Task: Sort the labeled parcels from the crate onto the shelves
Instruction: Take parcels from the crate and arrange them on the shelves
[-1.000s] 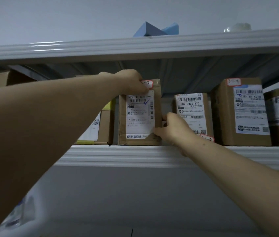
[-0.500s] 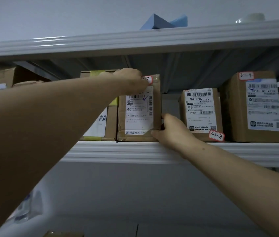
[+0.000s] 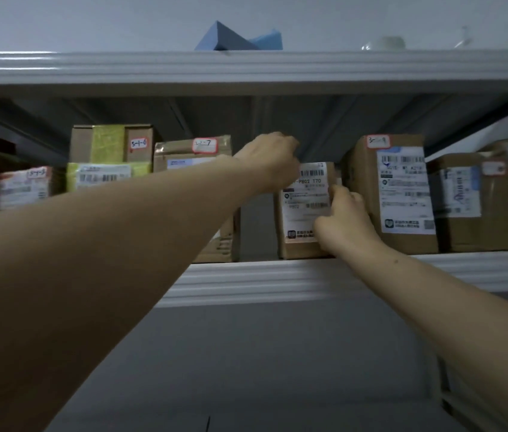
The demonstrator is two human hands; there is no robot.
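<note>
A small brown parcel (image 3: pixel 304 213) with a white P802 T70 shipping label stands upright on the shelf (image 3: pixel 277 275). My left hand (image 3: pixel 270 160) grips its top left corner, fingers curled over the top. My right hand (image 3: pixel 344 222) holds its right edge, fingers around the side. To the left stands the parcel tagged with a 7 (image 3: pixel 193 157), partly hidden behind my left forearm. To the right stands a taller parcel tagged with a 9 (image 3: pixel 402 191), close beside my right hand.
More labelled parcels line the shelf: a green-taped box (image 3: pixel 111 157) and low parcels (image 3: pixel 22 188) at left, another box (image 3: pixel 471 201) at far right. The upper shelf (image 3: pixel 246 70) carries blue shapes (image 3: pixel 237 39). A gap lies between the 7 parcel and the held one.
Both hands left the 7 parcel and moved right onto the P802 T70 parcel. The view swung right, so parcels further left came into sight.
</note>
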